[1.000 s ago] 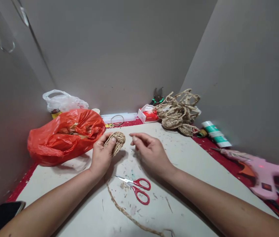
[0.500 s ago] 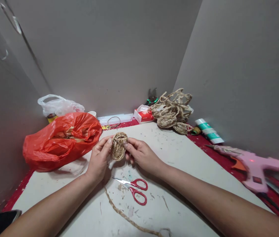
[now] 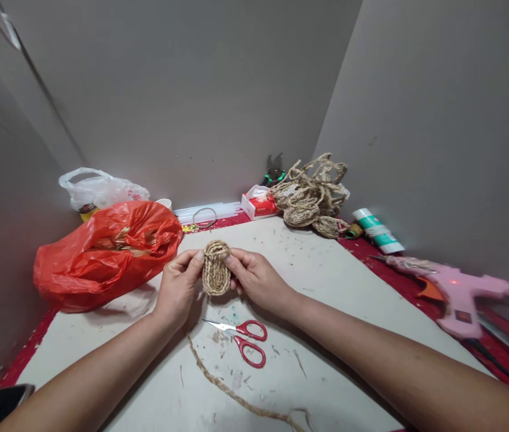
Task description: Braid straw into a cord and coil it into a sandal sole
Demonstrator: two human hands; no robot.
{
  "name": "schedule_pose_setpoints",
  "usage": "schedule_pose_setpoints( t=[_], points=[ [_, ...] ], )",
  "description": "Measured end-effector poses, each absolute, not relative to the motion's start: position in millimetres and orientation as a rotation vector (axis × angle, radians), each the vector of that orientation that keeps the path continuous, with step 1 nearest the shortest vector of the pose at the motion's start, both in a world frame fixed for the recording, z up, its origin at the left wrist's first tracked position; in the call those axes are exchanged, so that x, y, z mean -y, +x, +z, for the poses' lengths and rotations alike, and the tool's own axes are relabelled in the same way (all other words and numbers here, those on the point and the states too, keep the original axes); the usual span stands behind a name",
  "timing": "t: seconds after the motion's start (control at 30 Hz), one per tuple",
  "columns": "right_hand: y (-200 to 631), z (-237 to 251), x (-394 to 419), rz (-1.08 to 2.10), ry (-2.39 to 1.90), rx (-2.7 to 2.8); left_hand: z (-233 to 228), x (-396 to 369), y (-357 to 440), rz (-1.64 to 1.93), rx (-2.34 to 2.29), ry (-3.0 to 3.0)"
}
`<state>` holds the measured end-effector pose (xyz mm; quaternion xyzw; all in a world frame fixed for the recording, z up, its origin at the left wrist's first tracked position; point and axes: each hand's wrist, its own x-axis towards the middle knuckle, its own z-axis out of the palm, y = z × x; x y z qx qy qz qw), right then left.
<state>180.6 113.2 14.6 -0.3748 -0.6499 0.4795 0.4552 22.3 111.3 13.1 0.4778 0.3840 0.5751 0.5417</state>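
Both of my hands hold a small oval piece of coiled braided straw rope point(image 3: 216, 273) upright above the white board point(image 3: 335, 300). My left hand point(image 3: 177, 288) pinches its left edge, my right hand point(image 3: 254, 279) its right edge. A loose tail of the braided rope point(image 3: 231, 393) trails from under the left hand toward the near edge. Red-handled scissors point(image 3: 243, 339) lie shut on the board just below my hands.
A red plastic bag point(image 3: 105, 255) with straw lies at the left, a white bag point(image 3: 101, 189) behind it. A pile of woven straw pieces point(image 3: 310, 195), a red box point(image 3: 258, 205) and pliers point(image 3: 274, 170) sit at the back. A pink glue gun point(image 3: 456, 294) and a green-white roll point(image 3: 378, 231) lie right.
My right hand moved left from open air onto the coil and now grips its right edge. The coil turned upright between both hands and came slightly nearer.
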Motion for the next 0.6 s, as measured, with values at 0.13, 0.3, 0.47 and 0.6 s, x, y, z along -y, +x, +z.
schedule_pose_setpoints(
  t=[0.13, 0.3, 0.47, 0.6],
  points=[
    [179.6, 16.2, -111.9, 1.192, -0.916, 1.607, 16.8, -109.3, 25.0, 1.364, -0.918, 1.111],
    [178.8, 17.3, -109.4, 1.074, -0.911, 1.686, 24.3, -107.1, 28.4, 1.373, -0.905, 0.984],
    [179.3, 15.1, -109.3, 1.060, -0.877, 1.695, 23.6, -107.2, 28.2, 1.308, -0.877, 0.933],
    [179.1, 13.7, -110.0, 1.104, -0.848, 1.656, 19.5, -108.8, 28.5, 1.302, -0.872, 0.937]
  ],
)
